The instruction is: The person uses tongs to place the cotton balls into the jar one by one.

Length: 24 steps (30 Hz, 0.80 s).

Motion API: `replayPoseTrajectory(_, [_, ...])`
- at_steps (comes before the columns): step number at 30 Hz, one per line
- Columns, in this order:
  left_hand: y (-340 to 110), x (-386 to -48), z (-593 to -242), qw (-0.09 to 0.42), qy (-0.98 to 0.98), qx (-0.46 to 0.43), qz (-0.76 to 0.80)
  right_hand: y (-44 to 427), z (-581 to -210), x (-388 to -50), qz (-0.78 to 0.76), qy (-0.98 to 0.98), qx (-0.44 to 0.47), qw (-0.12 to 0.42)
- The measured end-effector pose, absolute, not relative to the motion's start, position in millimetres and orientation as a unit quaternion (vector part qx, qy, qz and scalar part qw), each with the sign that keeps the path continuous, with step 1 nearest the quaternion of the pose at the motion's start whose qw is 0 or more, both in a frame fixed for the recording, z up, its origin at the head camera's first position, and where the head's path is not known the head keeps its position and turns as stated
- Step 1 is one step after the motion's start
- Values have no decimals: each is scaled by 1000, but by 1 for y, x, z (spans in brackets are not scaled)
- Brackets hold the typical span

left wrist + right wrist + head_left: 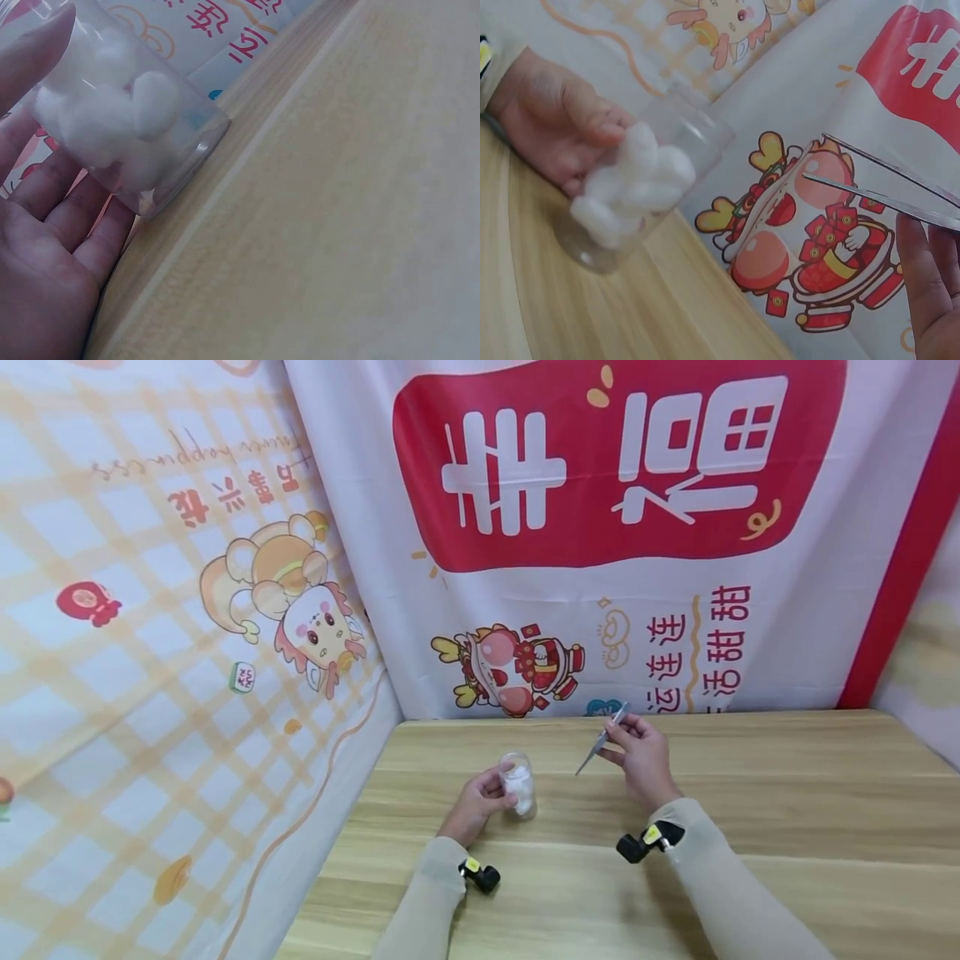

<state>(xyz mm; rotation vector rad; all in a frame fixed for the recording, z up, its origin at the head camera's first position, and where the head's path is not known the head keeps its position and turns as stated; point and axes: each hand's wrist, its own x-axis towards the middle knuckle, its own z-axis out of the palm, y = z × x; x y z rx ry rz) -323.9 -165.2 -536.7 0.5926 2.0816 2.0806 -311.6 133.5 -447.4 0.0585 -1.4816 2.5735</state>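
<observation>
A clear jar (522, 806) with white cotton balls (639, 180) in its lower part stands on the wooden table, its mouth uncovered. My left hand (480, 802) holds it round the side, thumb on the near wall and fingers behind, as the left wrist view shows the jar (174, 161) close up. To the right and a little above the table, my right hand (641, 758) pinches metal tweezers (600, 742). Their tips point down and left towards the jar. In the right wrist view the tweezers (870, 196) have their two tips apart with nothing between them.
The wood-grain table (787, 793) runs under both hands. Behind it hangs a red and white printed cloth (675, 593), and a checked printed cloth (150, 693) covers the left side. Small black cameras (483, 878) sit on both wrists.
</observation>
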Motion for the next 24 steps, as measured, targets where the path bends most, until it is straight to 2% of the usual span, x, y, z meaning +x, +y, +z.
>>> replayPoseTrajectory(9, [-164, -320, -534, 73, 698, 189, 687, 159, -456, -311, 805, -589, 20, 75])
replayPoseTrajectory(24, [-161, -321, -535, 71, 701, 184, 686, 198, -469, -306, 694, -714, 23, 88])
